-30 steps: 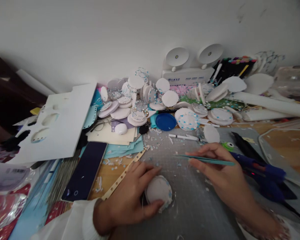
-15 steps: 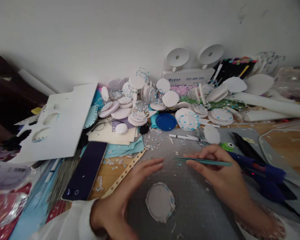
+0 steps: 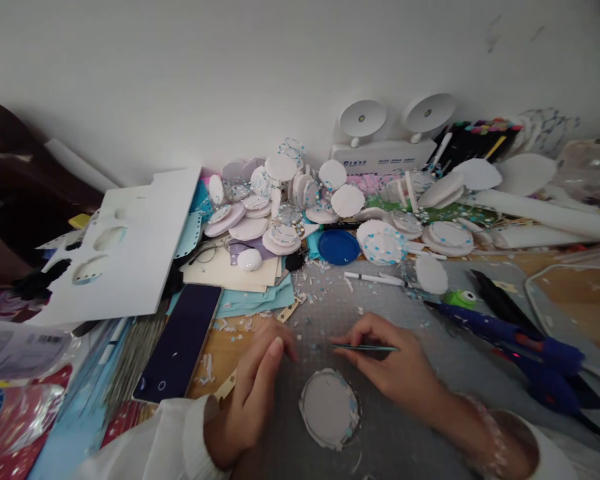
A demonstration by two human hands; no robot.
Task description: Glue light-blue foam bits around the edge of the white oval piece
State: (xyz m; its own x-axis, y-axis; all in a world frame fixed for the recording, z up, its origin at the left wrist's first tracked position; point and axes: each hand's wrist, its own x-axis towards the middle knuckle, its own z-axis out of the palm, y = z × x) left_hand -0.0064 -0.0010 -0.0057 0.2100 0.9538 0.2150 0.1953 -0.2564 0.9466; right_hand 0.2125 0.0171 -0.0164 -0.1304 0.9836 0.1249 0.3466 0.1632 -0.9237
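Note:
My right hand (image 3: 395,363) pinches a pair of slim teal tweezers (image 3: 365,347), which lie almost level with their tips toward the left. Just left of centre, my left hand (image 3: 260,380) hovers with loosely bent fingers and the thumb up; nothing shows in it. Between and below the two hands, a round whitish disc (image 3: 330,407) with rough edges and pale blue bits on its right side lies on the grey cutting mat (image 3: 405,440). Neither hand touches the disc.
Many white foam discs (image 3: 347,200) with blue-dotted wires crowd the back. A blue lid (image 3: 339,247) and white pen (image 3: 375,278) lie before them. At right rests a blue glue gun (image 3: 510,333) with a red light; at left, a phone (image 3: 180,340) and white board (image 3: 145,247).
My left hand has drawn its spread fingers and thumb closer together. My right hand has moved left and down with the tweezers, nearer the disc. The view has shifted slightly.

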